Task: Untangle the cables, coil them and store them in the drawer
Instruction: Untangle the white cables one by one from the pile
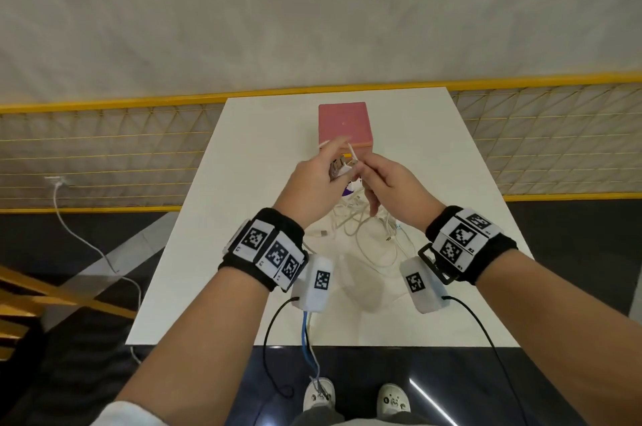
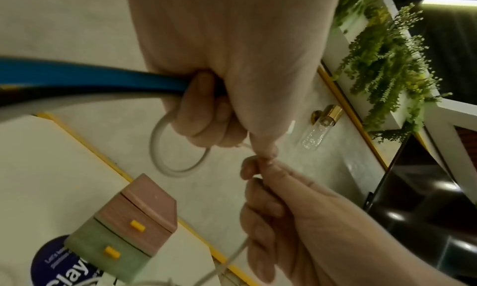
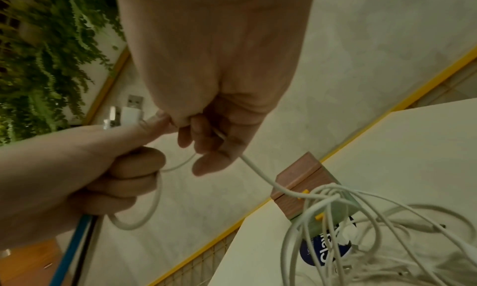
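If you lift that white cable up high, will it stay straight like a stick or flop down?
Probably flop. The white cable already sags in a curve from the right hand down to the tangle on the table. It looks thin and light, so the snagged loops might lift along with it. The left hand holds a coil that bends easily.

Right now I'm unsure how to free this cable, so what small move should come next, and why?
Probably draw the right hand away from the tangle, feeding cable to the left hand. The left hand already holds a loop with the plugs, while the cable still runs into the tangle on the table.
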### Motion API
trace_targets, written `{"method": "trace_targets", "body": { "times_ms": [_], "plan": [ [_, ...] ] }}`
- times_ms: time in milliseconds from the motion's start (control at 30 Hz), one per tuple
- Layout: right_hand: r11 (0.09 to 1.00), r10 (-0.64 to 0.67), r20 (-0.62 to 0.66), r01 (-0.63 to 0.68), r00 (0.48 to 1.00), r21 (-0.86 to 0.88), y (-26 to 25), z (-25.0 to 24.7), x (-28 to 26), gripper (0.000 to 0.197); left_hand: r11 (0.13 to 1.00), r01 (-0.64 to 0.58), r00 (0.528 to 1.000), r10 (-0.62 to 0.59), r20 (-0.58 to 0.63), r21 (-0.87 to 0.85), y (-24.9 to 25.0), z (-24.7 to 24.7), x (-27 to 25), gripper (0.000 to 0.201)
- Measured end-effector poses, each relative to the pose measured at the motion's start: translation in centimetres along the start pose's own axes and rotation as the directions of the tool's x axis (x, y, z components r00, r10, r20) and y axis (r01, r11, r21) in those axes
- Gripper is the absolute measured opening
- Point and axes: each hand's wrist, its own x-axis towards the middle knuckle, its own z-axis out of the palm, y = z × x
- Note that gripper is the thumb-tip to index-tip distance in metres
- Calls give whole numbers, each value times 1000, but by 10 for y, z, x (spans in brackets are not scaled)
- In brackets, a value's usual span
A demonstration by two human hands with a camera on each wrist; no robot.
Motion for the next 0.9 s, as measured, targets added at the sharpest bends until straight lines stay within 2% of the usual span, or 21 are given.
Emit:
{"method": "trace_targets", "body": {
  "times_ms": [133, 200, 267, 300, 333, 367, 433, 467, 500, 533, 567, 633, 667, 700, 767, 833, 900],
  "plan": [
    [1000, -22, 17, 22, 1000, -10, -3, -4, -8, 25, 994, -107, 989, 104, 107, 23, -3, -13, 7, 29],
    [1000, -17, 19, 17, 1000, -24, -2, -3, -10, 23, 984, -148, 976, 129, 176, 98, -4, -17, 8, 21],
    [1000, -12, 23, 12, 1000, -18, -1, -1, -9, 25, 969, -171, 975, 140, 173, 180, -3, -16, 8, 16],
    [1000, -3, 26, 3, 1000, 0, 2, 0, -8, 27, 965, -180, 980, 160, 116, 190, -2, -17, 8, 13],
    [1000, 11, 28, -12, 1000, 24, 7, 0, -7, 26, 972, -173, 985, 175, 1, 160, -2, -20, 9, 9],
    [999, 32, 30, -33, 999, 35, 13, 0, -8, 25, 985, -141, 974, 155, -163, 95, -3, -25, 12, 9],
    [996, 87, 23, -87, 996, 22, 27, -2, -11, 23, 994, -90, 889, 52, -455, -62, -4, -43, 19, 11],
    [994, 111, 16, -111, 994, 18, 33, -2, -14, 24, 994, -66, 853, 14, -522, -82, -6, -51, 22, 10],
    [992, 123, 8, -123, 992, 15, 36, -2, -16, 25, 997, -36, 845, -4, -534, -65, -8, -56, 23, 7],
    [992, 126, -2, -126, 992, 3, 38, -2, -16, 25, 999, -21, 862, -1, -507, -38, -8, -55, 22, 5],
    [992, 122, -12, -123, 992, -23, 38, -1, -15, 25, 1000, -28, 891, 20, -454, -11, -6, -51, 21, 15],
    [992, 103, -21, -104, 994, -65, 33, 3, -9, 24, 998, -66, 965, 69, -252, 21, -4, -34, 16, 33],
    [994, 90, -34, -92, 995, -67, 29, 4, -6, 23, 997, -65, 987, 70, -146, 36, -3, -23, 14, 34],
    [996, 70, -53, -73, 996, -56, 24, 4, -3, 22, 997, -47, 997, 50, -63, 56, -3, -14, 12, 29],
    [1000, 16, -82, -18, 997, -25, 15, 2, 2, 21, 997, -19, 1000, 17, 18, 77, -7, 0, 11, 25],
    [1000, 2, -55, -2, 998, 8, 16, 0, 3, 19, 995, -22, 999, 25, -28, 96, -9, 1, 12, 23],
    [997, 51, -7, -51, 999, 57, 26, 0, 1, 18, 996, -5, 978, 23, -208, 89, -12, -9, 17, 17]
  ]
}}
